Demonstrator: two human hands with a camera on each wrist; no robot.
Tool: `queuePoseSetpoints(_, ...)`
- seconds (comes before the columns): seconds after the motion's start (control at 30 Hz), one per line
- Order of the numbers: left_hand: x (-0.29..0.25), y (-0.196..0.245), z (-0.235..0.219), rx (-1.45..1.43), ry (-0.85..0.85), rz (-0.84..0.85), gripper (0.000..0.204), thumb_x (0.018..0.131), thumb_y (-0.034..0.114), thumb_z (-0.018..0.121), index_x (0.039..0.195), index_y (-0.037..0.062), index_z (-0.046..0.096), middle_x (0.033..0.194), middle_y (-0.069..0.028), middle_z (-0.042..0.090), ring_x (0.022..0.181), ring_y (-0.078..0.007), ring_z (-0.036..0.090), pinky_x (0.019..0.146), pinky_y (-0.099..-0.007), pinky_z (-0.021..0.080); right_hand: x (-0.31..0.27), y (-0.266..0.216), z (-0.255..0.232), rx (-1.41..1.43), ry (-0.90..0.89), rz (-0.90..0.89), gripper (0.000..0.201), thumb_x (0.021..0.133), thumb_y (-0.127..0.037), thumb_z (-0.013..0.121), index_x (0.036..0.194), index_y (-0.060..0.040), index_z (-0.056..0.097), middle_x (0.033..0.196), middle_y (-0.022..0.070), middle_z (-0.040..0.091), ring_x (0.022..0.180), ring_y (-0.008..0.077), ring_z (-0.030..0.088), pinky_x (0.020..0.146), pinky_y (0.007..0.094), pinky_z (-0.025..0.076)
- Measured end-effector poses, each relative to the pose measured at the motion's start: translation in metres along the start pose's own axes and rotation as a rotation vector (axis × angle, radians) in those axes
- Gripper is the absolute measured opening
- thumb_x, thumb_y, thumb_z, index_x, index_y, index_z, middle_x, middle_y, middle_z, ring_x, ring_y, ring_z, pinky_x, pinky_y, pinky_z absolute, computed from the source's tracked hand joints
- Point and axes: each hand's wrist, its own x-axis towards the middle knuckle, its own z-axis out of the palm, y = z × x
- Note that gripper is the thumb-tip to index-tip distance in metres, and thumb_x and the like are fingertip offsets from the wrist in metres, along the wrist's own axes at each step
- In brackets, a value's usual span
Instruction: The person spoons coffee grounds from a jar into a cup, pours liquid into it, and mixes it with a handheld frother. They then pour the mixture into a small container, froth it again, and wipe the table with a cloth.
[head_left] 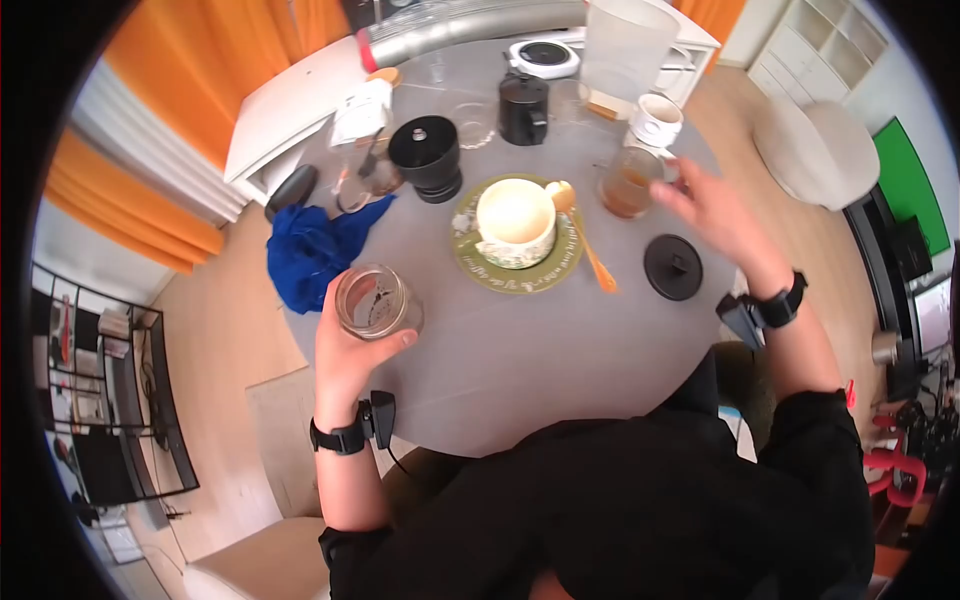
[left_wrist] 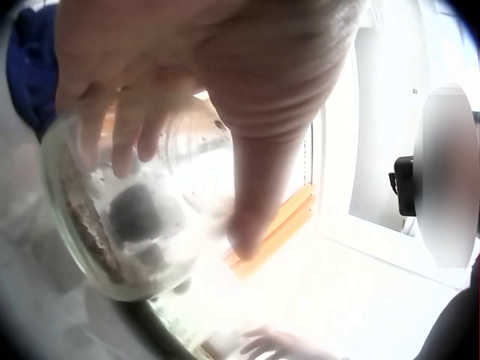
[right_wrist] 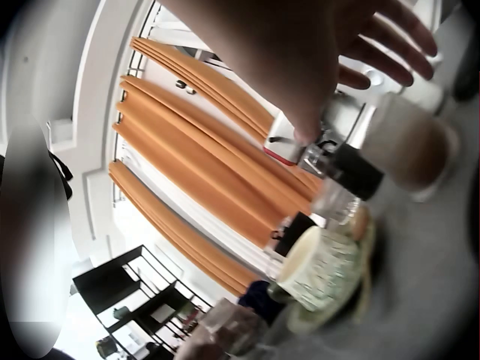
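Gripping a glass jar (head_left: 372, 302) is the left hand (head_left: 342, 358), fingers and thumb wrapped around its side. The jar's mouth faces up, and dark residue marks its interior. It stands at the left side of the grey table (head_left: 480, 370); whether its base touches the surface cannot be told.

The right hand (head_left: 712, 208) holds nothing: its fingers are extended and apart, thumb well clear of them, beside a glass of brown liquid (head_left: 626, 188). Contact with that glass cannot be confirmed.

Between the 2 hands, 1 floral cup (head_left: 515, 245) sits upright on a green lettered plate (head_left: 468, 255). A wooden-coloured spoon (head_left: 590, 247) lies across the plate's right rim, handle reaching past it. A round black lid (head_left: 673, 268) lies flat on the table, below the right hand in the head view.

A blue cloth (head_left: 305, 262) lies bunched near the jar. Farther back stand a black lidded canister (head_left: 428, 160), a black pot (head_left: 523, 112), a white mug (head_left: 656, 120) and a large translucent pitcher (head_left: 625, 50).
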Motion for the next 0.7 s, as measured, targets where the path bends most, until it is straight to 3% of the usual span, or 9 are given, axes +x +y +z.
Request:
queuePoseSetpoints(0.07,-0.003,0.005,0.017,-0.014,-0.038,-0.015,0.092,0.06,0.008,0.093,0.138,0.0006,0.047,0.132,-0.0098,0.058,0.134,-0.0249,0.05,0.112,-0.0387,0.04,-0.039,0.049,0.036,-0.241,0.105,-0.083,0.088,0.092,-0.062,0.063,0.147,0.003,0.041,0.132,0.028,0.057,0.117,0.042,0.057,0.102,0.0455,0.048)
queuePoseSetpoints(0.1,-0.004,0.006,0.023,-0.018,-0.05,-0.016,0.09,0.06,0.007,0.093,0.138,0.0005,0.048,0.133,-0.01,0.057,0.135,-0.025,0.05,0.112,-0.039,0.04,-0.057,0.049,0.044,-0.274,0.032,-0.014,0.095,0.089,-0.062,0.065,0.153,-0.0006,0.034,0.145,0.0291,0.045,0.127,0.045,0.049,0.105,0.0487,0.046)
queuePoseSetpoints(0.27,-0.009,0.006,0.043,-0.005,-0.039,-0.033,0.09,0.061,0.006,0.093,0.138,0.0,0.047,0.135,-0.0102,0.056,0.134,-0.0245,0.05,0.113,-0.0386,0.04,-0.086,0.048,0.083,-0.308,0.204,-0.15,0.088,0.086,-0.053,0.072,0.153,-0.0061,0.038,0.151,0.0288,0.038,0.127,0.0446,0.046,0.104,0.0517,0.044)
queuePoseSetpoints(0.33,-0.011,0.002,0.044,-0.033,-0.072,-0.042,0.092,0.062,0.006,0.092,0.14,-0.0004,0.044,0.135,-0.0106,0.056,0.134,-0.0242,0.05,0.112,-0.0379,0.04,-0.082,0.049,0.095,-0.497,0.241,-0.228,0.081,0.087,-0.047,0.073,0.151,-0.007,0.043,0.149,0.0272,0.04,0.126,0.0435,0.044,0.102,0.052,0.041)
queuePoseSetpoints(0.53,-0.013,-0.005,0.043,0.046,-0.123,-0.019,0.095,0.063,0.007,0.093,0.142,0.0003,0.042,0.135,-0.0128,0.058,0.13,-0.0219,0.054,0.11,-0.0356,0.044,-0.074,0.06,0.093,-0.349,0.274,-0.288,0.066,0.089,-0.035,0.071,0.143,-0.004,0.049,0.139,0.0229,0.047,0.121,0.0421,0.044,0.103,0.0513,0.039)
queuePoseSetpoints(0.57,-0.014,-0.004,0.043,0.045,-0.13,-0.02,0.095,0.063,0.009,0.094,0.142,0.002,0.042,0.135,-0.0125,0.059,0.128,-0.0212,0.056,0.109,-0.0352,0.045,-0.071,0.056,0.082,-0.185,0.26,-0.247,0.064,0.09,-0.034,0.07,0.142,-0.0023,0.049,0.138,0.0232,0.047,0.121,0.0416,0.044,0.104,0.05,0.039)
queuePoseSetpoints(0.63,-0.014,-0.002,0.043,0.038,-0.141,-0.01,0.095,0.063,0.01,0.094,0.142,0.0027,0.041,0.135,-0.0119,0.059,0.128,-0.0213,0.056,0.109,-0.0356,0.045,-0.062,0.027,0.048,0.105,0.245,-0.251,0.059,0.096,-0.033,0.066,0.139,0.0021,0.047,0.136,0.0238,0.048,0.12,0.0405,0.046,0.108,0.0461,0.038)
queuePoseSetpoints(0.7,-0.013,-0.007,0.041,-0.004,-0.187,0.012,0.096,0.064,0.009,0.094,0.142,0.0044,0.04,0.134,-0.0105,0.059,0.128,-0.0212,0.056,0.11,-0.0364,0.044,-0.043,-0.021,0.019,0.119,0.257,-0.368,0.058,0.098,-0.034,0.063,0.14,0.0018,0.047,0.135,0.0237,0.049,0.12,0.0403,0.046,0.107,0.0462,0.039)
